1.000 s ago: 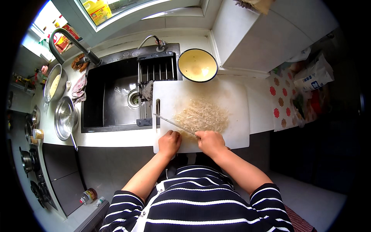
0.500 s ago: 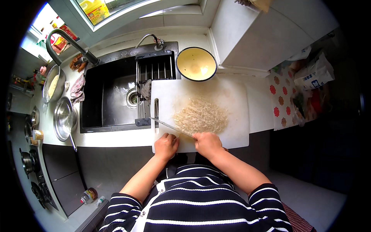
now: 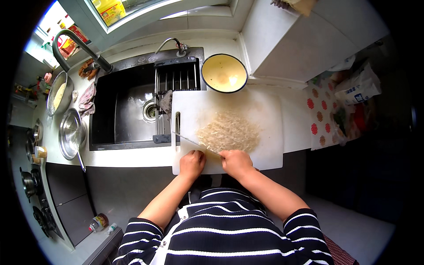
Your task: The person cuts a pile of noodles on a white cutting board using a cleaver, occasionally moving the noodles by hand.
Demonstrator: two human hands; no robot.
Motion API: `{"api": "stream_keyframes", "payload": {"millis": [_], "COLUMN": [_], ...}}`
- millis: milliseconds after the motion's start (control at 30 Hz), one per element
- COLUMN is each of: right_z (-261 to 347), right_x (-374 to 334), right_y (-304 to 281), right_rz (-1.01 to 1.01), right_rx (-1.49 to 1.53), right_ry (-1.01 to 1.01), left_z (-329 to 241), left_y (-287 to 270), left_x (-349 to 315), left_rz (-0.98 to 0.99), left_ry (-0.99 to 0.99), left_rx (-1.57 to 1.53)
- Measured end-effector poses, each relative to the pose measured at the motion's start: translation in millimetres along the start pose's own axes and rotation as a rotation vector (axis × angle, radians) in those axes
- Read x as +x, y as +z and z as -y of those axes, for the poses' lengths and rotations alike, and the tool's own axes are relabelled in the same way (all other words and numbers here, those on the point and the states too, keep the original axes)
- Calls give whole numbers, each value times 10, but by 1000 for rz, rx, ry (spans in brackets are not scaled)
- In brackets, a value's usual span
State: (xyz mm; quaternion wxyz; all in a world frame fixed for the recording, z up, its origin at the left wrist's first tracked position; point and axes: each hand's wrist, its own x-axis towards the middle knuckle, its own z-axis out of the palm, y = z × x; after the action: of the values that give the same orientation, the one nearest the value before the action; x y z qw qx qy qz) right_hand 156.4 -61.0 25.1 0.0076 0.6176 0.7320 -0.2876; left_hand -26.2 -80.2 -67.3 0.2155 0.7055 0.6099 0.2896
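Observation:
A white cutting board (image 3: 270,145) bears a spread heap of pale, finely cut shreds (image 3: 227,132). My right hand (image 3: 237,163) is wrapped round the handle of a kitchen knife (image 3: 187,139), whose blade points left and slightly away across the board, along the near left side of the heap. My left hand (image 3: 193,163) is curled closed at the board's front left edge, just below the blade. Its fingertips are tucked under, so anything inside them is hidden.
Behind the board stands a cream bowl with a dark rim (image 3: 224,73). Left of it is a black sink (image 3: 132,104) with a metal drying rack (image 3: 176,73) and a faucet (image 3: 99,62). A steel strainer (image 3: 70,132) and a metal bowl (image 3: 56,95) lie farther left. A flowered cloth (image 3: 319,115) hangs at right.
The view has shifted slightly. My left hand has turned a little and looks more tightly curled; the right hand and knife hold nearly the same place.

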Motion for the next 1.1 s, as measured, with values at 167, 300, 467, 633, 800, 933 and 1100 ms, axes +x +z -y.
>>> {"api": "stream_keyframes", "payload": {"millis": [167,300,467,633,800,933,1100], "right_z": [-62,-30,-4,-34,-25,-108,-22], "right_x": [30,7,-28,0,-17,31,-16], "right_y": [99,40,79,163,18,95,-46], "right_rz": [-17,-46,-1,1,-25,-25,8], "right_rx": [-14,10,13,-12,-6,-21,-18], "right_ry": [9,-1,-50,-20,27,54,50], "left_z": [-44,-30,-44,-30,-48,-57,-67], "left_y": [-14,-58,-78,-86,-84,-72,-57], "left_x": [23,-16,-29,-33,-43,-33,-3], "left_rz": [6,8,8,13,6,-4,-14], "left_ry": [0,-14,-25,-6,-8,17,18], "left_rx": [19,6,7,9,29,47,57]}}
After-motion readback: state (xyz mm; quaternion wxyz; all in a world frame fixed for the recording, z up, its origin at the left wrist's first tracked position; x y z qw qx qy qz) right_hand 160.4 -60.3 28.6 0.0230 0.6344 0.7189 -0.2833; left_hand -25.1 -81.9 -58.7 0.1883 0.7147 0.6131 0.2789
